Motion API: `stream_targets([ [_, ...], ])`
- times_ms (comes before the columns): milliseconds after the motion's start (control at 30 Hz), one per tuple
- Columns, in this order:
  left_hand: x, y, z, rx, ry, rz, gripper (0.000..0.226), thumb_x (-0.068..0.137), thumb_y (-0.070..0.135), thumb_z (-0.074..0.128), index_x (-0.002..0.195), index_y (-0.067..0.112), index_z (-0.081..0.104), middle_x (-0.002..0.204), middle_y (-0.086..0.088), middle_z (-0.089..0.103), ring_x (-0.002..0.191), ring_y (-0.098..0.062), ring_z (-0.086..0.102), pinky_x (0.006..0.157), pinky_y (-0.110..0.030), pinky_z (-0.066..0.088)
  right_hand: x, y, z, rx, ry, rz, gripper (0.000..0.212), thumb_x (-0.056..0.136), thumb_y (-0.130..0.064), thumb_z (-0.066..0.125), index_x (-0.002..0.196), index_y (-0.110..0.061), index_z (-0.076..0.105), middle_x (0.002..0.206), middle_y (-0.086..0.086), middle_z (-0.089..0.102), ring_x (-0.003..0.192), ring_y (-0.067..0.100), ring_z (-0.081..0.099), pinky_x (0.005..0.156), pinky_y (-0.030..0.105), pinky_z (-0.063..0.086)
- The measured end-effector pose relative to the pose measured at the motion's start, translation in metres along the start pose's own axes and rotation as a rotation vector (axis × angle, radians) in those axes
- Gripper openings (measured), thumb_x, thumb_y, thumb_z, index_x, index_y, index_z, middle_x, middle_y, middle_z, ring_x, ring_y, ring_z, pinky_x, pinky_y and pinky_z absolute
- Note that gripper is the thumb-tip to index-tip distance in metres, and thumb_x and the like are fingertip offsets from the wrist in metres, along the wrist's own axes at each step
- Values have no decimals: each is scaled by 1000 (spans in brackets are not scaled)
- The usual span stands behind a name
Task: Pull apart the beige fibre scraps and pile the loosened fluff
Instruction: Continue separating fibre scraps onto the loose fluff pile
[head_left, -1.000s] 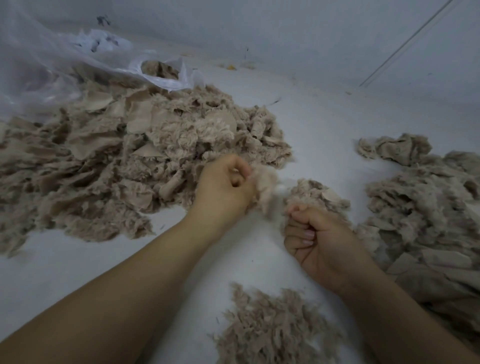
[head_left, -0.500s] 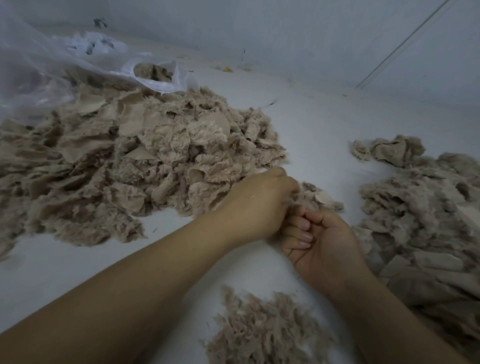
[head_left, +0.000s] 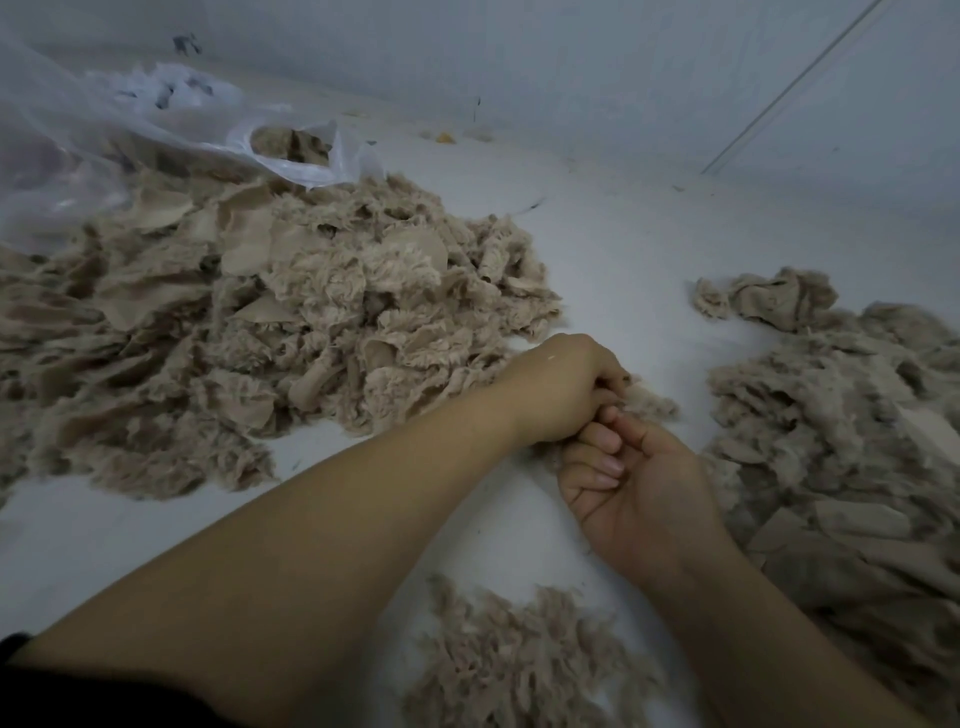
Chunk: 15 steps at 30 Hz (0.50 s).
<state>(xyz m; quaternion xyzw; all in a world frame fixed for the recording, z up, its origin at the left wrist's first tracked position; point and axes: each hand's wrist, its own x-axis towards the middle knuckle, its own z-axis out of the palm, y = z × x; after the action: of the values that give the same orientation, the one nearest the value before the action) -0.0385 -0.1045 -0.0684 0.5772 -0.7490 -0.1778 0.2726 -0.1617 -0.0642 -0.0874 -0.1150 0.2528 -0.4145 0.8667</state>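
Left hand and right hand meet at mid-tabletop, both pinching one beige scrap (fingers curled). Scrap heaps flank them; loosened fluff lies at the near edge.

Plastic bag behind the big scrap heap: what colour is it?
The plastic bag is translucent white, with a few dark marks; the head view shows it best.
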Motion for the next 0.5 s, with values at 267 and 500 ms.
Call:
stream_targets([
  [267,-44,9,-13,8,234,181,15,91,13,56,93,9,70,90,-5,64,85,-25,60,74,-44,50,-1,-1,3,-59,2,-41,20,84,-32,48,75,-14,48,57,-3,39,40,5,31,37,15,25],
  [500,-90,3,-15,144,255,331,15,90,5,55,91,4,70,87,-9,63,75,-31,62,57,-43,51,2,2,2,-99,-28,-26,21,83,-27,58,87,-7,62,73,-1,41,36,3,32,33,15,29],
])
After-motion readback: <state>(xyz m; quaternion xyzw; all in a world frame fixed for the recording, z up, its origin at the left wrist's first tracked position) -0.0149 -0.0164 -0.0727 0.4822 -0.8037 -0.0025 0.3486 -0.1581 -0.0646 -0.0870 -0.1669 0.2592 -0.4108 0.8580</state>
